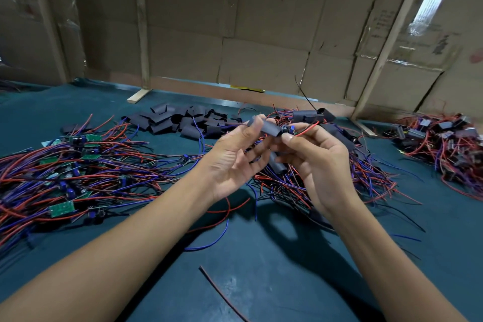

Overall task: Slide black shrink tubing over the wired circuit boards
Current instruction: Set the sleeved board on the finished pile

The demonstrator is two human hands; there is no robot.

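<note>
Left hand (pixel 235 154) is pinching a black shrink tube (pixel 266 127) between thumb and fingers; right hand (pixel 316 162) is pinching a wired circuit board (pixel 288 130) at the tube's right mouth, both raised over the green mat (pixel 261 269). Board is entering, mostly still exposed. Sleeved units are piling far right (pixel 441 136); many bare boards (pixel 78 165) are waiting left, loose tubes (pixel 180 120) far centre. The tube is looking flattened and matte.
</note>
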